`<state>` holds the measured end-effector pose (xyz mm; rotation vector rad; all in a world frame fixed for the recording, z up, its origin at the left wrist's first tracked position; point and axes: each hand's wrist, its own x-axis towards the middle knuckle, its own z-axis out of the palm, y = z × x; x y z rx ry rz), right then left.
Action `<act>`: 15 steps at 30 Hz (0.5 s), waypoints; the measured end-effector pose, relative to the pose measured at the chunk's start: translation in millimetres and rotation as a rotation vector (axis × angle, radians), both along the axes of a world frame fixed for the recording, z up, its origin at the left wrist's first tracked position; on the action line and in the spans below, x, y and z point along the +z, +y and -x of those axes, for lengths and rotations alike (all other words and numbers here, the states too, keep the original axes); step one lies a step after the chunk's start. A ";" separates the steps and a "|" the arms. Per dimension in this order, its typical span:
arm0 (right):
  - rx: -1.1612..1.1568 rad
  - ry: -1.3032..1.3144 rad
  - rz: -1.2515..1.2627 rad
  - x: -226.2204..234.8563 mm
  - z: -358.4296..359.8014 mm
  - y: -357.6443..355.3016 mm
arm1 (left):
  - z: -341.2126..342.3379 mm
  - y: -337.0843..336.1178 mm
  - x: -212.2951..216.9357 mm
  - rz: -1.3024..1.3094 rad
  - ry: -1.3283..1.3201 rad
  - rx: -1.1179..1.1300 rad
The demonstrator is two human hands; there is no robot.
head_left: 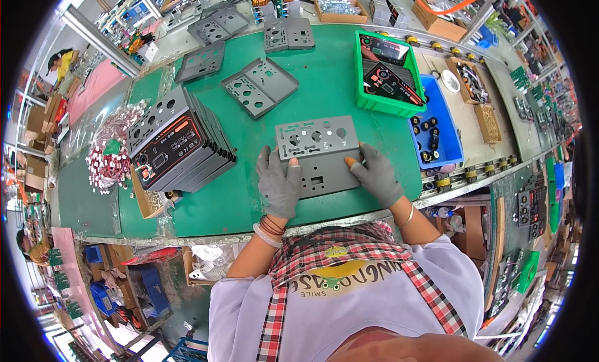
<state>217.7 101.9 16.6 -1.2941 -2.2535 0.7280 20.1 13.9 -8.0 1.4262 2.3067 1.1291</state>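
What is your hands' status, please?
Left grey-gloved hand, right grey-gloved hand: at opposite sides of bent, perforated grey metal panel. Both thumbs on panel. Nothing visibly blocking.

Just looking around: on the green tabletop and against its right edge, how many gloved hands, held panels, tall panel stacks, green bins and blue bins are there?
Gloved hands, left hand and right hand: 2
Held panel: 1
Tall panel stack: 1
Green bin: 1
Blue bin: 1
Total: 6
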 end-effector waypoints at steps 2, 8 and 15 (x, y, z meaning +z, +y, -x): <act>-0.016 -0.122 -0.029 -6.7 1.7 3.4 | -0.4 2.3 -10.9 -0.035 0.097 0.038; -0.025 -0.388 -0.068 -11.3 7.2 11.2 | 1.6 3.7 -23.2 0.067 0.147 0.002; 0.000 -0.373 0.038 -7.4 12.4 16.1 | 17.5 5.3 -8.1 0.135 0.077 -0.016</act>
